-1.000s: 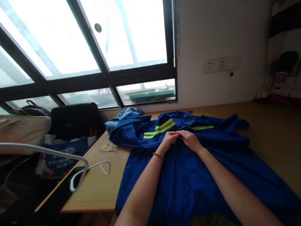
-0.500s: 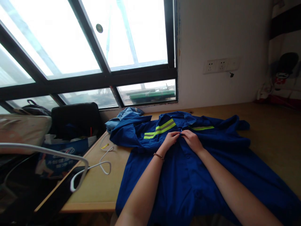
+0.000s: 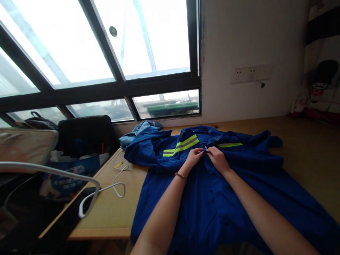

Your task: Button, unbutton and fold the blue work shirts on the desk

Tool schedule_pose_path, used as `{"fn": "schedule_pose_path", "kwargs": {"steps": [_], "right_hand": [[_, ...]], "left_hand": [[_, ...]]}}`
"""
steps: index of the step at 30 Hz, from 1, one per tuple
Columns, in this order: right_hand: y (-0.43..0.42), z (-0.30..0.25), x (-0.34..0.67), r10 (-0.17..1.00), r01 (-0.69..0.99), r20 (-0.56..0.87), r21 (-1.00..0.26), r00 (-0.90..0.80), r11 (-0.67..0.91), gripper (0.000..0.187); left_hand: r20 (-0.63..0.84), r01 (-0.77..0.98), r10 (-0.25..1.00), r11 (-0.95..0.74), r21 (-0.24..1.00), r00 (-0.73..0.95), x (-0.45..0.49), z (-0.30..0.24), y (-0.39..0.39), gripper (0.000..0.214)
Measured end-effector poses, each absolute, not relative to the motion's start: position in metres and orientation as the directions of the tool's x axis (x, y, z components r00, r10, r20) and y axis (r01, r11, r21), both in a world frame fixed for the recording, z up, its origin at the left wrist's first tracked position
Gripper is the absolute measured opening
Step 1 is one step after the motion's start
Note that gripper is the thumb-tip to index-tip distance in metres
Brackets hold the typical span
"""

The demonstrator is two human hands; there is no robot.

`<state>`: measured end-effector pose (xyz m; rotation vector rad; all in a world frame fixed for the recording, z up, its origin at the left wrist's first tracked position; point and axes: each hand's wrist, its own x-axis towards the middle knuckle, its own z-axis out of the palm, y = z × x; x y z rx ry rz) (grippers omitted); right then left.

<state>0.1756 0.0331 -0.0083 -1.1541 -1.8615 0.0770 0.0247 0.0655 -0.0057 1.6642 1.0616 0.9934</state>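
A blue work shirt [image 3: 212, 198] with yellow-green reflective stripes [image 3: 181, 145] lies spread front-up on a wooden table [image 3: 114, 212]. My left hand [image 3: 193, 157] and my right hand [image 3: 217, 158] meet at the shirt's front opening just below the collar. Both pinch the fabric edges there, fingers closed. A bead bracelet [image 3: 180, 175] circles my left wrist.
A white clothes hanger [image 3: 87, 193] and a white cord [image 3: 119, 170] lie at the table's left edge. A light-blue garment [image 3: 140, 131] is bunched behind the shirt near the window. A black bag [image 3: 85, 136] and other bags stand left of the table. Wall sockets [image 3: 247, 74] sit on the wall.
Both hands have crept slightly farther up the shirt front toward the collar; they still pinch the placket. The shirt has barely shifted.
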Motion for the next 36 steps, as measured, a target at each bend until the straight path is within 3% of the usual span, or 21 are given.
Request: {"fn": "schedule_pose_path", "kwargs": {"steps": [7, 13, 18, 22, 25, 30, 36], "right_hand": [[0.036, -0.007, 0.18, 0.715, 0.711, 0.699, -0.493, -0.02, 0.501, 0.009], [0.031, 0.004, 0.177, 0.701, 0.664, 0.697, -0.596, 0.149, 0.451, 0.009], [0.025, 0.024, 0.183, 0.604, 0.64, 0.712, -0.658, 0.359, 0.396, 0.016], [0.026, 0.035, 0.192, 0.537, 0.599, 0.642, -0.749, 0.548, 0.283, 0.022], [0.032, 0.028, 0.194, 0.587, 0.5, 0.554, -0.822, 0.591, 0.273, 0.025], [0.047, -0.007, 0.196, 0.66, 0.49, 0.421, -0.867, 0.623, 0.091, 0.029], [0.045, -0.013, 0.185, 0.837, 0.641, 0.386, -0.766, 0.388, 0.056, 0.029]], "left_hand": [[0.302, 0.322, 0.897, -0.404, 0.856, 0.324, 0.027, -0.017, 0.066, 0.029], [0.327, 0.386, 0.929, -0.371, 0.845, 0.176, 0.03, -0.014, 0.058, 0.025], [0.523, 0.478, 0.851, -0.44, 0.76, -0.049, 0.03, 0.002, 0.047, 0.019], [0.605, 0.552, 0.795, -0.488, 0.677, -0.04, 0.032, 0.003, 0.044, 0.021], [0.53, 0.652, 0.845, -0.442, 0.616, 0.072, 0.033, -0.007, 0.046, 0.022], [0.463, 0.818, 0.865, -0.403, 0.411, 0.193, 0.035, -0.022, 0.053, 0.027], [0.437, 0.875, 0.87, -0.38, 0.299, 0.229, 0.034, -0.026, 0.072, 0.034]]}}
